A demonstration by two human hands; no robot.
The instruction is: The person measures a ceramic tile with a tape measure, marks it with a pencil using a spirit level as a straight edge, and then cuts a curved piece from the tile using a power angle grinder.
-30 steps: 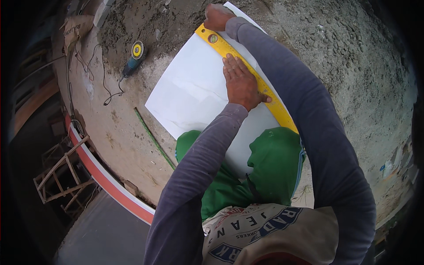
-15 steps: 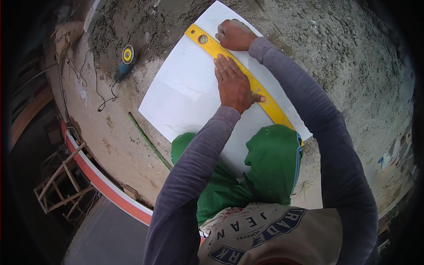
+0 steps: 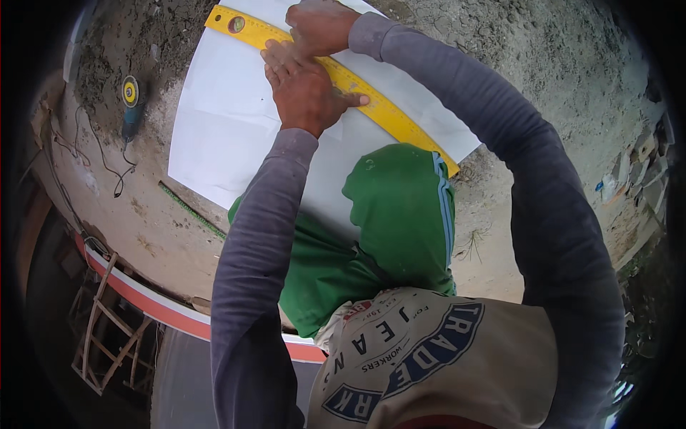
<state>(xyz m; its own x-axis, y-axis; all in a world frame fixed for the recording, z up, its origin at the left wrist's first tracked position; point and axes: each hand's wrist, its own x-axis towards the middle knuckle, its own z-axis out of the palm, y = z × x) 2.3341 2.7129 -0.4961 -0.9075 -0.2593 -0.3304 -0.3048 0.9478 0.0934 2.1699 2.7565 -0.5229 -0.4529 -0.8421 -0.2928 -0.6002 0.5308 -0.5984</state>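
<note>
I log left hand, thumb splayed, on yellow level; right hand curled, contents I cannot tell; uneven pressure could skew the level.

Yellow level, round bubble window near its 10 o'clock end, slanting toward 4 o'clock, flat across a white panel

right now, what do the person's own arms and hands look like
Long greyish-purple sleeves cover both arms, creased and plain, with no printed marking visible on them, ending in close-fitting cuffs at the wrists. The left hand and right hand are bare, without gloves.
</note>
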